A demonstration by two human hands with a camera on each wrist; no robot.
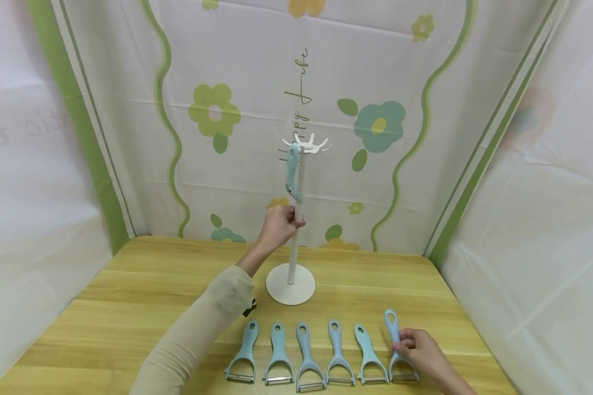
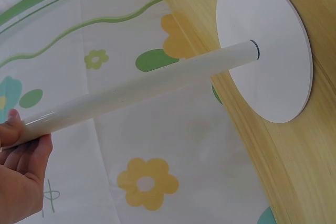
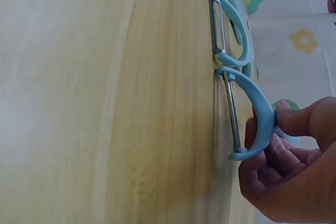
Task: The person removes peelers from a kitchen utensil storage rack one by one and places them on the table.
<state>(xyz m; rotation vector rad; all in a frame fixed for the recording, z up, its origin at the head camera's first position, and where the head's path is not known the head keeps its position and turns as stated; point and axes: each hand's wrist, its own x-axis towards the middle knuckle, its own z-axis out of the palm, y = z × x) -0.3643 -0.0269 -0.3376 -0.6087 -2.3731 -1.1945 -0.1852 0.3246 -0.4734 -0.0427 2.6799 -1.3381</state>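
Note:
My left hand [image 1: 279, 226] grips the white pole [image 1: 294, 258] of an upright hook stand; the left wrist view shows thumb and fingers round the pole [image 2: 126, 92]. One blue-green peeler [image 1: 292, 167] hangs from a hook [image 1: 310, 147] on the stand's left side, above that hand. At the right end of a row of peelers, my right hand [image 1: 420, 351] pinches a light blue peeler [image 1: 392, 329] by its handle near the head. In the right wrist view this peeler [image 3: 262, 116] has its curved head and metal blade facing the table, while its handle is mostly hidden.
Several blue and green peelers [image 1: 336, 351] lie side by side on the wooden table [image 1: 128, 312], handles pointing toward the stand. The stand's round white base [image 1: 290, 296] rests behind them. A flowered cloth [image 1: 257, 66] hangs at the back, with white cloth on both sides.

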